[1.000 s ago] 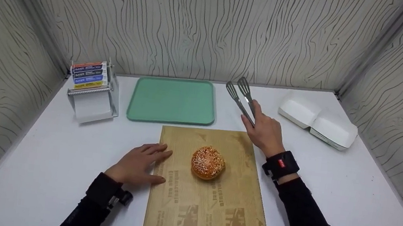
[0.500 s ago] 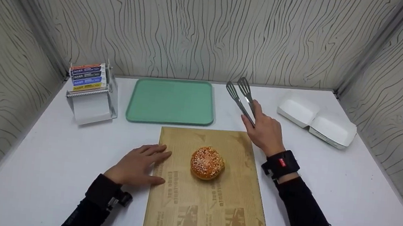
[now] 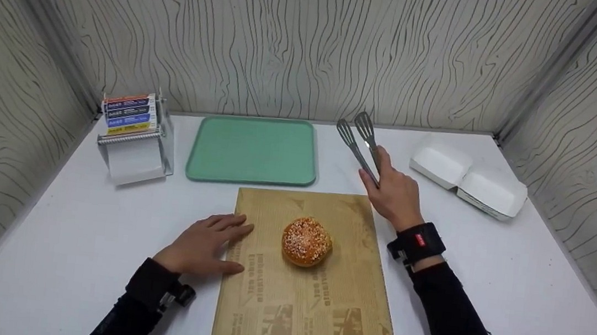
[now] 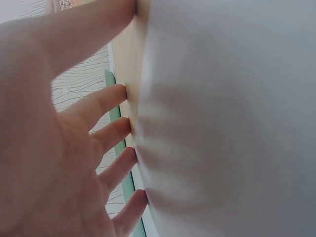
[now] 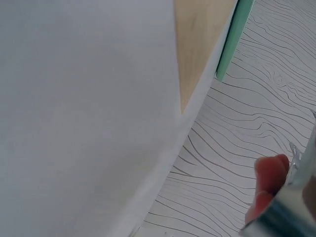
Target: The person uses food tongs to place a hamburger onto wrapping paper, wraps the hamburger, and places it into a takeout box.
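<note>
A round bun [image 3: 306, 242] topped with pale seeds sits at the middle of a brown printed paper sheet [image 3: 282, 321]. My left hand [image 3: 207, 244] rests at the sheet's left edge with its fingers spread; in the left wrist view the fingertips [image 4: 124, 126] meet the surface. Up at the sheet's back right corner, my right hand [image 3: 395, 197] grips metal tongs [image 3: 359, 146] by the handles. The two slotted heads point toward the back wall and stand apart, with nothing between them. The right wrist view catches only part of the fingers and the tongs' handle end [image 5: 281, 212].
A green tray [image 3: 253, 151] lies behind the sheet. At the back left stands a holder [image 3: 138, 139] with several coloured boxes or labels and a white front. An unfolded white carton [image 3: 469, 177] lies at the back right. Patterned walls [image 3: 289, 44] enclose the table.
The tongs and right hand have shifted very slightly up and to the right in the last half second. My left hand and the bun stay in place.
</note>
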The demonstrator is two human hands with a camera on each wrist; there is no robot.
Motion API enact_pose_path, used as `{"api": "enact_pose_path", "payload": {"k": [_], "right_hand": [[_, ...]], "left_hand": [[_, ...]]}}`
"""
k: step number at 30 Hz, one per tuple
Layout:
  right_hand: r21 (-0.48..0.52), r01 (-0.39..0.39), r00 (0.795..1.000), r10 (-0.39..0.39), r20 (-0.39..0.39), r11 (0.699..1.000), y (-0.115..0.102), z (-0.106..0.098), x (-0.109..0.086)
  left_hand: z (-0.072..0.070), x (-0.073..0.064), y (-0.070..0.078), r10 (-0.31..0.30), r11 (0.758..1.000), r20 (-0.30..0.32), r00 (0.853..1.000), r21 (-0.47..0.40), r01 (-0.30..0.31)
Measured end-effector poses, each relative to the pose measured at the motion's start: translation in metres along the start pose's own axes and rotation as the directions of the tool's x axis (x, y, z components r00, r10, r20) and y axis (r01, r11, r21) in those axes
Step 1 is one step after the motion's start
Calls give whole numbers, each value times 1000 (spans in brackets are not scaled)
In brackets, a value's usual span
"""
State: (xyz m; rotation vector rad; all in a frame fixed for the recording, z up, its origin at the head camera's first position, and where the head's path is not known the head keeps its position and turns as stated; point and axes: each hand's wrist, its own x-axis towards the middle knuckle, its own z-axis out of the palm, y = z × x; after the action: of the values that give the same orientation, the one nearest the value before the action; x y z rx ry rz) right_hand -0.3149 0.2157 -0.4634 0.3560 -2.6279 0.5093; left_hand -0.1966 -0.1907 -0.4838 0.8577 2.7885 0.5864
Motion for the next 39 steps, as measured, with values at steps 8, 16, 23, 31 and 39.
{"api": "enact_pose_path", "payload": {"k": [8, 16, 23, 31, 39], "right_hand": [[44, -32, 996, 36, -85, 999, -6, -9, 3], [385, -90, 988, 131, -82, 918, -19, -24, 6], [813, -100, 992, 123, 36, 573, -41, -38, 5], [958, -173, 972, -115, 204, 230, -87, -41, -12], [938, -211, 883, -358, 303, 274, -120, -32, -30]], "left_hand": [[-1, -1, 0, 8, 1000, 4, 1000, -13, -8], [-5, 1, -3, 16, 997, -102, 995, -73, -23], [-9, 12, 13, 19, 999, -400, 916, -36, -36], [-7, 19, 43, 22, 957, -482, 876, -243, -158], [4, 26, 72, 14, 910, -380, 925, -378, -169]]}}
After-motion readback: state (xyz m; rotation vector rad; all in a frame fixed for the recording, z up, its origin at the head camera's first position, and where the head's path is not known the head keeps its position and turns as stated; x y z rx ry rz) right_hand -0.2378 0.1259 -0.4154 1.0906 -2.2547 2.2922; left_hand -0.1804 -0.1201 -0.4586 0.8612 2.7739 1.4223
